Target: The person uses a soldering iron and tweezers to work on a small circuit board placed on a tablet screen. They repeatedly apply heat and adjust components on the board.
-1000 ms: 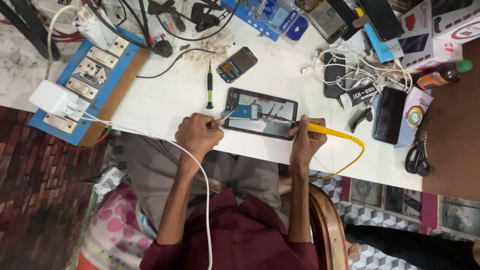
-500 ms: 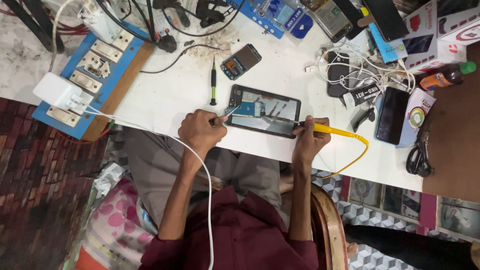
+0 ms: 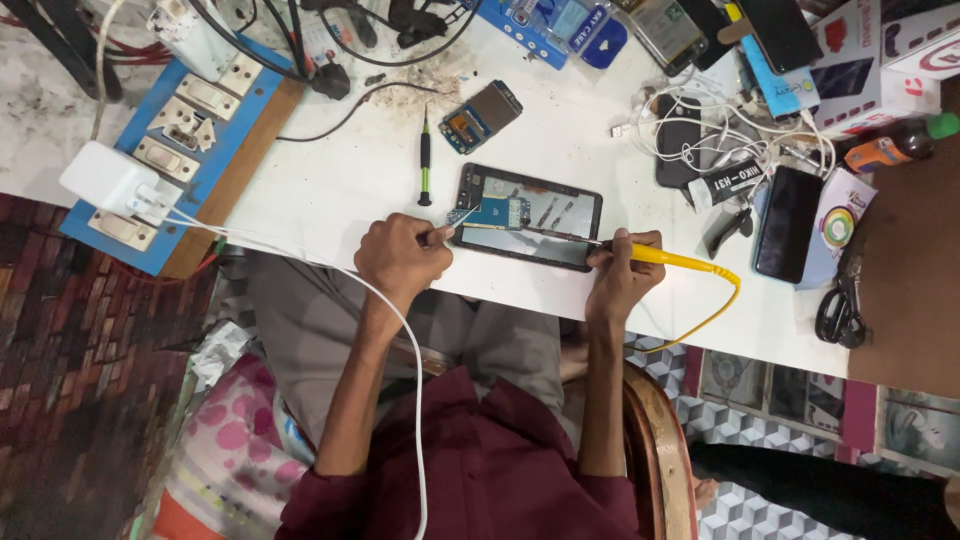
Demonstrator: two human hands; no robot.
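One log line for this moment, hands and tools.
left hand: tweezers on phone | right hand: yellow iron, tip on board | screwdriver: idle

yellow soldering iron (image 3: 672, 259) | white table (image 3: 330, 195) | blue switch board (image 3: 170, 150)

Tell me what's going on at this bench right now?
A person seated at a white worktable works on an opened black phone lying back-up. The left hand holds thin metal tweezers against the small blue circuit board inside it. The right hand holds a yellow-handled soldering iron, its tip reaching toward that board. A green-handled screwdriver and a loose small module lie just beyond the phone.
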